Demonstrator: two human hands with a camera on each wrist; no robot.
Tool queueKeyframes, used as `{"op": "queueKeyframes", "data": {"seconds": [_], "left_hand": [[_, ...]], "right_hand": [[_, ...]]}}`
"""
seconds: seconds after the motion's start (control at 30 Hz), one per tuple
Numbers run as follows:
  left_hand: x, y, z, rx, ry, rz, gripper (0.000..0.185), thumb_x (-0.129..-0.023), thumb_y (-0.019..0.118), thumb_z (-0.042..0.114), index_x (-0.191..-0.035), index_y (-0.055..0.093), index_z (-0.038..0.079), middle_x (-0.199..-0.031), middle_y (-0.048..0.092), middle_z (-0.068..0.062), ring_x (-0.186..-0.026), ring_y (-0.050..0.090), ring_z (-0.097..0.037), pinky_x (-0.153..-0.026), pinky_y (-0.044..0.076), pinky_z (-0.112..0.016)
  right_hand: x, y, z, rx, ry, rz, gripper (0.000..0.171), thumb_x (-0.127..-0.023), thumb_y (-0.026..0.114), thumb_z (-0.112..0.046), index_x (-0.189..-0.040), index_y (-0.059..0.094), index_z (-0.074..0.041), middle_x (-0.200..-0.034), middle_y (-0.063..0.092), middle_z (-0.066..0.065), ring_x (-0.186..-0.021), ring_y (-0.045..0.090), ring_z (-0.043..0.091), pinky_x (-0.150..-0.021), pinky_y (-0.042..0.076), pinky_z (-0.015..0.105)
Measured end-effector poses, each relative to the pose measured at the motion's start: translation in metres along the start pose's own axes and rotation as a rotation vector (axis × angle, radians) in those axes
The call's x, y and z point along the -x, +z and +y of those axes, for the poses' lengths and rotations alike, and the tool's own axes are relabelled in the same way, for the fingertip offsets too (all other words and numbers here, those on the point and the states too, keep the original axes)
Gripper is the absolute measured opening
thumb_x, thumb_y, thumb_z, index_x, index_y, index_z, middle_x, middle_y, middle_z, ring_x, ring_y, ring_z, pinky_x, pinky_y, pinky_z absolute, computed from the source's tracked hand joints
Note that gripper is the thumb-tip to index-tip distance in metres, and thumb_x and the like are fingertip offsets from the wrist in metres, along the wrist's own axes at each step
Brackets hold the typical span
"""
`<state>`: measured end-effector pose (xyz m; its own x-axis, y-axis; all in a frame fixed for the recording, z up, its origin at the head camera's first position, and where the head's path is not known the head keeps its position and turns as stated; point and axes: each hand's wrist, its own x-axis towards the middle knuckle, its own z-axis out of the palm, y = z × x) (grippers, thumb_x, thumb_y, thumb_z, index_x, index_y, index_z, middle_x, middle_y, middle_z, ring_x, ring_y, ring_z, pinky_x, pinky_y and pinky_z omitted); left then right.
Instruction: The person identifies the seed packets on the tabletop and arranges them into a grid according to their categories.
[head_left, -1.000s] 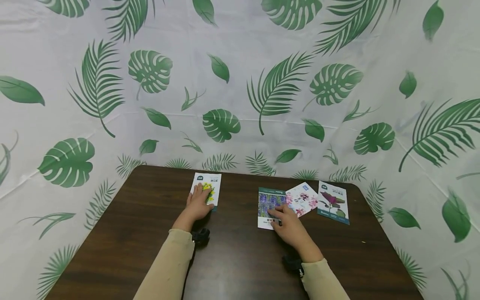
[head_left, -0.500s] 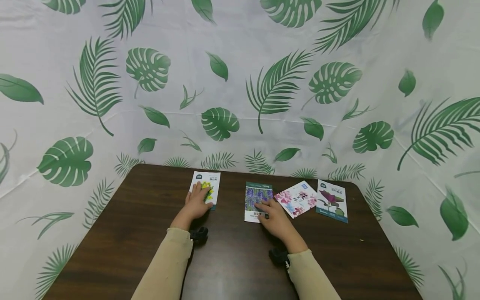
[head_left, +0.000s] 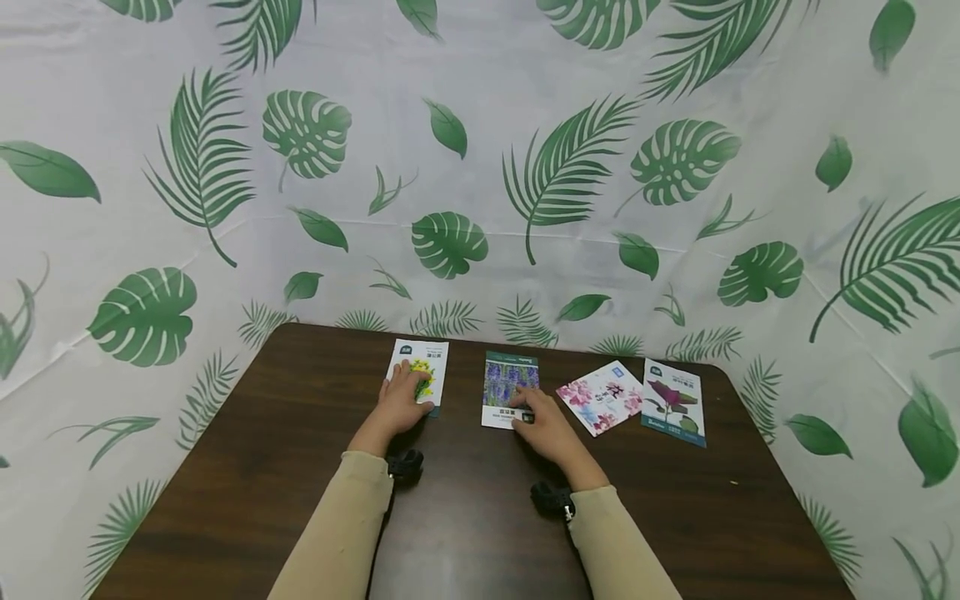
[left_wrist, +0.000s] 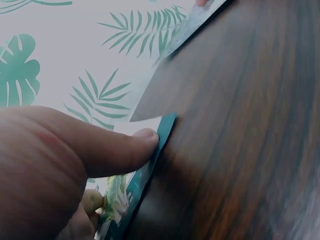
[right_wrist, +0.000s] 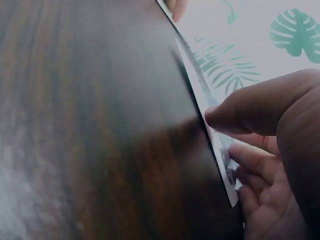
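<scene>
On the left part of the dark table, my left hand [head_left: 397,402] rests on a white seed packet [head_left: 437,354] with yellow flowers. Its thumb [left_wrist: 117,150] lies across the teal edge of that packet in the left wrist view. Farther right, my right hand [head_left: 551,427] touches the lower part of a seed packet [head_left: 504,379] printed with purple flower spikes. The right wrist view shows the right thumb [right_wrist: 235,114] at the packet's near edge, with the other fingers bent loosely over its face. Both packets lie flat, apart from each other, and are partly covered by the hands.
To the right lie a tilted white packet [head_left: 602,396] with pink blossoms and a packet [head_left: 675,392] with a dark purple flower, their edges close together. The wooden table [head_left: 465,500] ends against a leaf-patterned cloth [head_left: 360,267]. A black camera is strapped to each wrist.
My right hand has slid the purple-flower packet leftward, off the pink-blossom packet it overlapped, and slightly toward the back. My left hand stays on the yellow-flower packet.
</scene>
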<state>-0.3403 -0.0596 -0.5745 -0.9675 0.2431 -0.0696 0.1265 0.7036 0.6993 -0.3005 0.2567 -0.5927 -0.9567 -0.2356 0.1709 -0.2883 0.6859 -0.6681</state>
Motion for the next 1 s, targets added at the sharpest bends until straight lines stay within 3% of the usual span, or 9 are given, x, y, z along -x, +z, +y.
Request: {"op": "queueKeyframes", "data": {"seconds": [0.13,0.23,0.4,0.5,0.67,0.87,0.93,1.0], "left_hand": [[0.000,0.002,-0.003,-0.048,0.027,0.002,0.058,-0.104,0.075,0.021,-0.155,0.056,0.004,-0.178,0.011,-0.035,-0.169,0.004,-0.052,-0.135,0.006,-0.070],[0.000,0.002,-0.005,-0.080,0.055,0.019,0.057,-0.103,0.076,0.024,-0.155,0.059,0.005,-0.177,0.016,-0.036,-0.168,0.008,-0.054,-0.135,0.011,-0.071],[0.001,0.000,-0.005,-0.034,0.058,0.033,0.056,-0.103,0.078,0.024,-0.154,0.062,0.008,-0.174,0.023,-0.037,-0.163,0.023,-0.057,-0.130,0.030,-0.070],[0.001,-0.003,-0.003,-0.005,0.039,0.029,0.055,-0.102,0.078,0.022,-0.153,0.062,0.008,-0.170,0.024,-0.037,-0.160,0.028,-0.057,-0.125,0.039,-0.068],[-0.003,-0.004,0.002,-0.017,0.041,0.027,0.055,-0.105,0.073,0.019,-0.157,0.060,0.007,-0.173,0.022,-0.036,-0.163,0.021,-0.056,-0.127,0.034,-0.070],[-0.004,0.000,0.004,-0.040,0.018,-0.024,0.059,-0.106,0.065,0.019,-0.163,0.052,0.012,-0.177,0.013,-0.034,-0.164,0.007,-0.062,-0.130,0.024,-0.074],[-0.001,0.000,0.003,-0.050,-0.002,-0.049,0.061,-0.108,0.064,0.021,-0.166,0.048,0.015,-0.180,0.008,-0.032,-0.165,0.003,-0.062,-0.131,0.023,-0.074],[0.001,0.000,0.002,-0.052,-0.007,-0.067,0.062,-0.110,0.063,0.023,-0.169,0.044,0.016,-0.181,0.004,-0.030,-0.166,0.000,-0.060,-0.131,0.022,-0.074]], "right_hand": [[0.003,-0.002,0.003,-0.002,-0.033,-0.016,0.031,-0.096,0.075,-0.004,-0.127,0.074,-0.006,-0.167,0.050,0.024,-0.162,0.034,0.051,-0.130,0.030,0.069],[0.004,-0.002,0.004,0.003,-0.061,0.002,0.034,-0.097,0.075,-0.003,-0.130,0.075,-0.006,-0.162,0.051,0.028,-0.157,0.038,0.054,-0.125,0.036,0.071],[0.004,-0.004,0.003,0.011,-0.067,-0.033,0.043,-0.102,0.073,-0.005,-0.145,0.071,-0.010,-0.158,0.050,0.026,-0.144,0.053,0.048,-0.114,0.050,0.066],[0.002,-0.007,0.003,0.013,-0.054,-0.094,0.047,-0.105,0.071,-0.009,-0.152,0.066,-0.013,-0.167,0.046,0.022,-0.155,0.046,0.048,-0.121,0.044,0.067],[0.002,-0.012,0.004,-0.040,-0.041,-0.133,0.041,-0.107,0.069,-0.012,-0.147,0.068,-0.014,-0.176,0.038,0.019,-0.169,0.016,0.047,-0.133,0.016,0.073],[0.003,-0.014,0.005,-0.034,-0.033,-0.134,0.041,-0.106,0.070,-0.013,-0.147,0.068,-0.014,-0.171,0.038,0.024,-0.165,0.026,0.050,-0.126,0.034,0.072],[0.003,-0.013,0.004,-0.023,-0.031,-0.155,0.044,-0.107,0.069,-0.015,-0.151,0.065,-0.015,-0.172,0.038,0.024,-0.166,0.025,0.050,-0.127,0.033,0.072],[0.003,-0.013,0.004,-0.014,-0.031,-0.172,0.047,-0.108,0.069,-0.016,-0.155,0.063,-0.015,-0.175,0.036,0.022,-0.168,0.020,0.049,-0.131,0.025,0.073]]}}
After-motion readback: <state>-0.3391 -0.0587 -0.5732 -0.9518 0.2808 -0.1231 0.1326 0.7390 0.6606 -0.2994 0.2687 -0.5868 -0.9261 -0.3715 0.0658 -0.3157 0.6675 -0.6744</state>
